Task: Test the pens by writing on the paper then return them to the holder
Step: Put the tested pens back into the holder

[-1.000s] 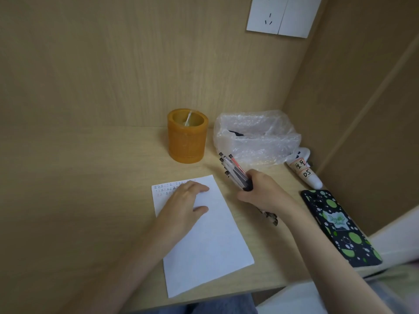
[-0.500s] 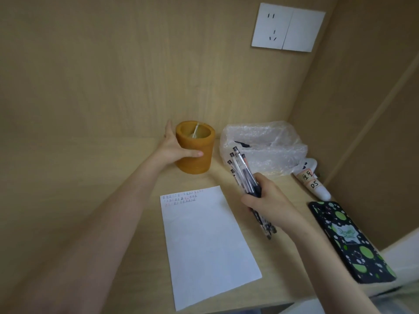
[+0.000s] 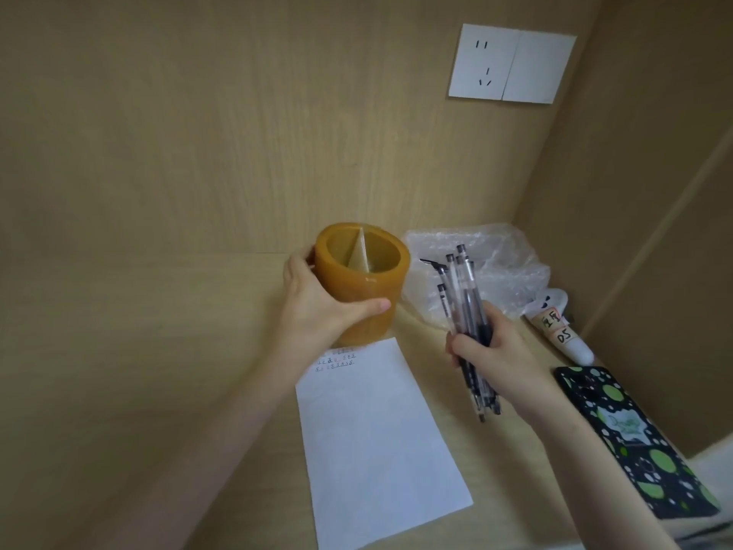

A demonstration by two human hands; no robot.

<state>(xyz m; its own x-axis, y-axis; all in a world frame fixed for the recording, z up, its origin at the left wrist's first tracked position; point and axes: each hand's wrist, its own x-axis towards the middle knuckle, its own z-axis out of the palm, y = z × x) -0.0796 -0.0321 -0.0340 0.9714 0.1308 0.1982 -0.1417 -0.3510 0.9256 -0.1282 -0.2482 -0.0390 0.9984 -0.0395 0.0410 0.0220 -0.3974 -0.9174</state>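
My left hand grips the orange pen holder, which is tilted with its empty mouth toward me above the top of the paper. A divider shows inside it. My right hand holds a bundle of several clear-barrelled pens, clip ends up, tips down past my palm, just right of the holder. The white paper lies flat on the desk below, with a few short lines of writing at its top left.
A crumpled clear plastic bag sits in the back corner behind the pens. A white tube with handwritten labels and a black phone case with green dots lie on the right. Wooden walls close in at the back and right.
My left hand left the paper, took hold of the holder, then lifted and tilted it toward me. My right hand raised the pen bundle more upright, nearer the holder.
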